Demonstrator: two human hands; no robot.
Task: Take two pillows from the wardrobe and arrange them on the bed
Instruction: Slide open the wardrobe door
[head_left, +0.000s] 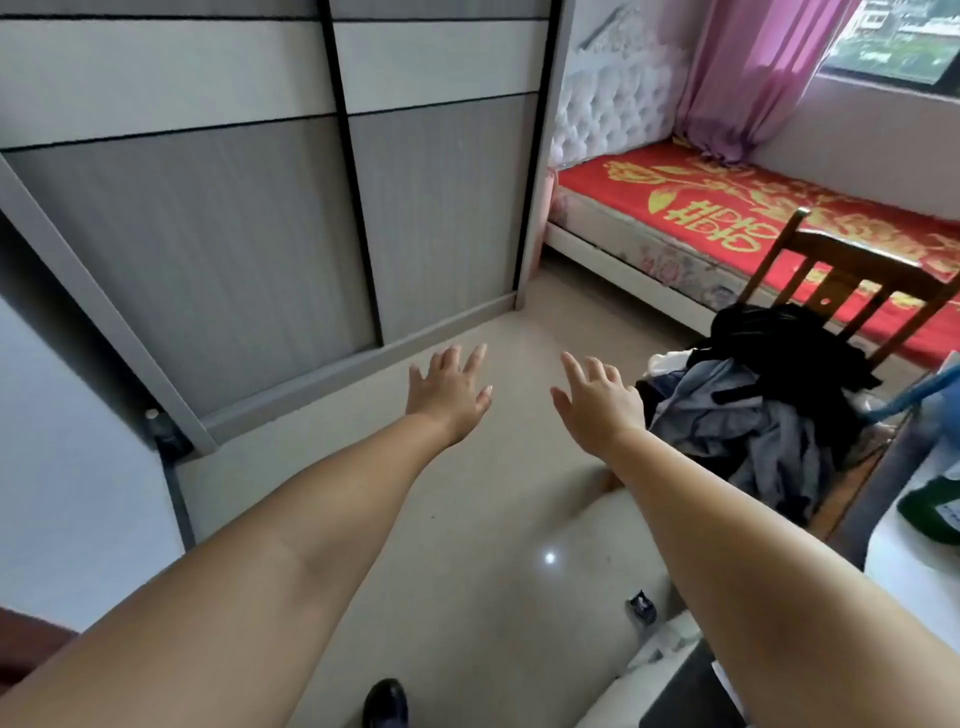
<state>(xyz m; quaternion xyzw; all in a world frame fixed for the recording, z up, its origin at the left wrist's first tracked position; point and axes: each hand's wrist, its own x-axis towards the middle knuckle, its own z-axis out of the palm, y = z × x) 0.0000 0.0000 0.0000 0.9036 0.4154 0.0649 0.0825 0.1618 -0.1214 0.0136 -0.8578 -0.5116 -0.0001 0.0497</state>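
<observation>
A tall wardrobe (223, 223) with grey and white sliding doors fills the left side; both doors are closed, so no pillows are visible. The bed (727, 197) with a red and gold cover and a white tufted headboard stands at the far right, with no pillow on it. My left hand (449, 392) and my right hand (597, 397) are stretched out in front of me over the floor, palms down, fingers spread, holding nothing. Both hover short of the wardrobe's bottom rail.
A wooden chair (841, 280) stands before the bed with a heap of dark and grey clothes (753, 405) on its seat. A white table edge (914, 561) is at the right. A pink curtain (753, 78) hangs by the window. Pale tiled floor (467, 545) lies between.
</observation>
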